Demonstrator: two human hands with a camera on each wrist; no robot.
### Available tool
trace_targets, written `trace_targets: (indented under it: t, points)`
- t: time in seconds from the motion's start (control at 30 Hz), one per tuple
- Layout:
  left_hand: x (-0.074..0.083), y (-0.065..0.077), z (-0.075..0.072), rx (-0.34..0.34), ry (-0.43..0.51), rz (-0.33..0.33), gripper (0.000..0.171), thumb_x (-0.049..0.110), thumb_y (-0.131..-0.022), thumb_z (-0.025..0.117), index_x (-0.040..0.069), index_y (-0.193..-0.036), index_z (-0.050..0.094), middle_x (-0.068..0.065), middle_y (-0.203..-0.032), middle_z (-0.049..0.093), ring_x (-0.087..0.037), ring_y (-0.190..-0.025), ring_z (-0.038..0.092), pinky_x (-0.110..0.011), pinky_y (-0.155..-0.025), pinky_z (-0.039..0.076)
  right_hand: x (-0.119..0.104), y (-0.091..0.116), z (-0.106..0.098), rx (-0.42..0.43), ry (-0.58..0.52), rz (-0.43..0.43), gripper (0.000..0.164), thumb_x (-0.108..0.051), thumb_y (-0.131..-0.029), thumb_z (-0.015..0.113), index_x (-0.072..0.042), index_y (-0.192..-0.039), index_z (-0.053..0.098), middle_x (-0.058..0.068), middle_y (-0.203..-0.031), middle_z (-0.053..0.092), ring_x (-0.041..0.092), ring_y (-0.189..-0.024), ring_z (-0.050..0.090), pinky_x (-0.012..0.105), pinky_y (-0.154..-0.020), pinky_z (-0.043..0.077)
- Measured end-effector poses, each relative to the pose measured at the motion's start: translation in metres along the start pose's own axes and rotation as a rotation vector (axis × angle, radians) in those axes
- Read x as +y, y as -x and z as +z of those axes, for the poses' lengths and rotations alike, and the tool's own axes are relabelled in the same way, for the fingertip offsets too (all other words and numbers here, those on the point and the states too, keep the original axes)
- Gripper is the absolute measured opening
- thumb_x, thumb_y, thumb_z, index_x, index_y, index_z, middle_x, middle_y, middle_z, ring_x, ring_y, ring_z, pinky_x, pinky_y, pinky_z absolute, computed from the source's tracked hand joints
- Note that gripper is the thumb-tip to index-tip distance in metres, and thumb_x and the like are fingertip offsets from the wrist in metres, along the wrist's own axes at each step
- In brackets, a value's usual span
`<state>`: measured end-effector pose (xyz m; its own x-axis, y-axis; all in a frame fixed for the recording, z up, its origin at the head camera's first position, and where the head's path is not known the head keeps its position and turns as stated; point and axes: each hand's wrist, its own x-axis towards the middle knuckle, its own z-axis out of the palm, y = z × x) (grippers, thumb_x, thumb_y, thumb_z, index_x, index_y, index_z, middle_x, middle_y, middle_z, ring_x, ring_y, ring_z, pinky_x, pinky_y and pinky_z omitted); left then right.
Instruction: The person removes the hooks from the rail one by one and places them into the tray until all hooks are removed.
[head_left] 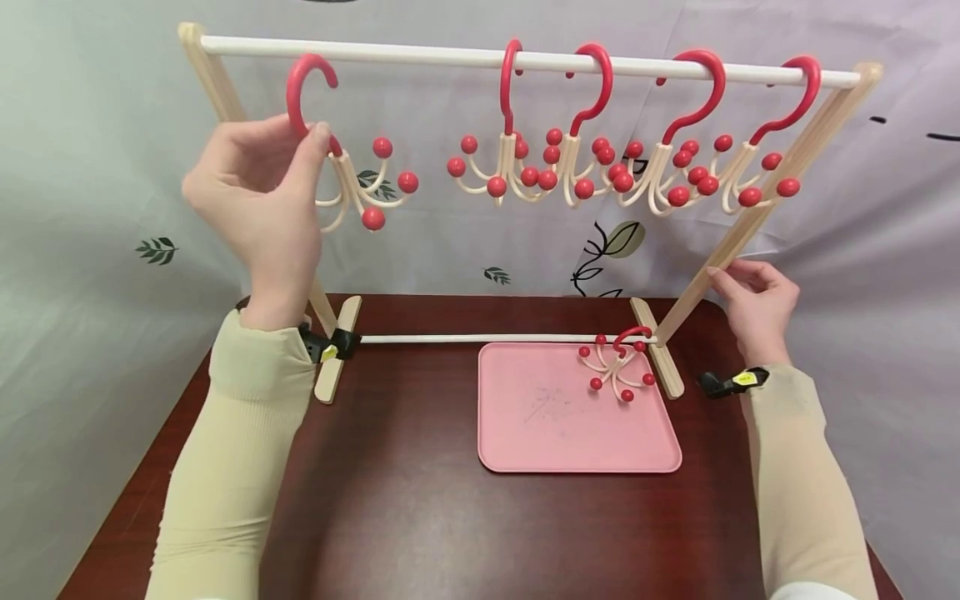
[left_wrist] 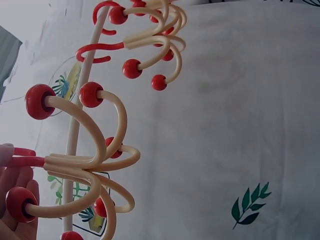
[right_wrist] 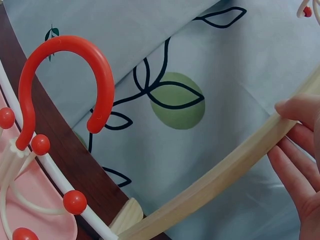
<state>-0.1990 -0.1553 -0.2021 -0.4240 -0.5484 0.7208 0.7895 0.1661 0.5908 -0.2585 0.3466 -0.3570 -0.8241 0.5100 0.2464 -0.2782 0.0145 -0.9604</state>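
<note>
Red-hooked hanger (head_left: 347, 179) was pinched at the hook (head_left: 296, 96) by the left hand (head_left: 262, 187), held hook-up just beside the white top rod (head_left: 420, 55), near its left end; hook-to-rod contact could not be told. Right wooden post (head_left: 738, 237) was pinched by the right hand (head_left: 759, 308). Four matching hangers (head_left: 572, 158) were hung from mid-rod to near the right end. Sixth hanger (head_left: 617, 364) was seen lying at the back right corner of the pink tray (head_left: 562, 429).

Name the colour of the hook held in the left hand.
The hook is red; the head view shows it best.
</note>
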Motion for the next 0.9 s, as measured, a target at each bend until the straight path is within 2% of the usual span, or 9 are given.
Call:
trace_targets:
  t: [0.13, 0.37, 0.6, 0.73, 0.9]
  points:
    - [-0.002, 0.011, -0.005, -0.013, -0.013, 0.043, 0.014, 0.008, -0.081, 0.088, 0.002, -0.090, 0.079, -0.017, -0.089, 0.075, -0.026, -0.081, 0.071, -0.032, -0.078, 0.059, -0.001, 0.000, 0.000, -0.001, -0.001, -0.003, 0.031, -0.003, -0.076, 0.090, 0.001, -0.103, 0.075, 0.001, -0.089, 0.074, 0.012, -0.082, 0.071, 0.018, -0.072, 0.057]
    - [-0.007, 0.036, -0.015, -0.029, 0.007, 0.018, 0.015, 0.002, -0.081, 0.086, -0.004, -0.092, 0.078, -0.018, -0.087, 0.074, -0.027, -0.079, 0.072, -0.033, -0.076, 0.059, 0.001, 0.000, -0.001, 0.002, 0.009, -0.005, 0.031, -0.003, -0.076, 0.090, 0.000, -0.103, 0.075, 0.000, -0.089, 0.074, 0.011, -0.083, 0.071, 0.017, -0.072, 0.057]
    - [-0.018, 0.060, -0.027, -0.053, -0.021, -0.002, 0.016, 0.000, -0.081, 0.086, -0.006, -0.092, 0.077, -0.019, -0.086, 0.074, -0.024, -0.077, 0.072, -0.031, -0.074, 0.059, 0.001, -0.001, 0.000, -0.005, 0.029, -0.001, 0.031, -0.004, -0.076, 0.090, -0.002, -0.104, 0.076, 0.000, -0.089, 0.074, 0.011, -0.084, 0.071, 0.016, -0.072, 0.057]
    - [-0.028, 0.073, -0.033, -0.091, -0.060, -0.016, 0.016, 0.000, -0.081, 0.085, -0.007, -0.093, 0.076, -0.019, -0.088, 0.075, -0.022, -0.078, 0.072, -0.026, -0.068, 0.058, 0.001, -0.002, 0.000, -0.008, 0.023, -0.006, 0.030, -0.003, -0.076, 0.089, -0.001, -0.103, 0.075, 0.001, -0.089, 0.073, 0.011, -0.083, 0.071, 0.017, -0.071, 0.057]
    - [-0.052, 0.090, -0.040, -0.129, -0.065, -0.087, 0.018, -0.002, -0.081, 0.085, -0.007, -0.096, 0.076, -0.019, -0.090, 0.075, -0.020, -0.078, 0.073, -0.025, -0.066, 0.057, 0.002, -0.001, -0.002, -0.002, 0.021, -0.005, 0.030, -0.004, -0.076, 0.090, -0.001, -0.102, 0.076, 0.000, -0.089, 0.073, 0.011, -0.083, 0.071, 0.017, -0.071, 0.057]
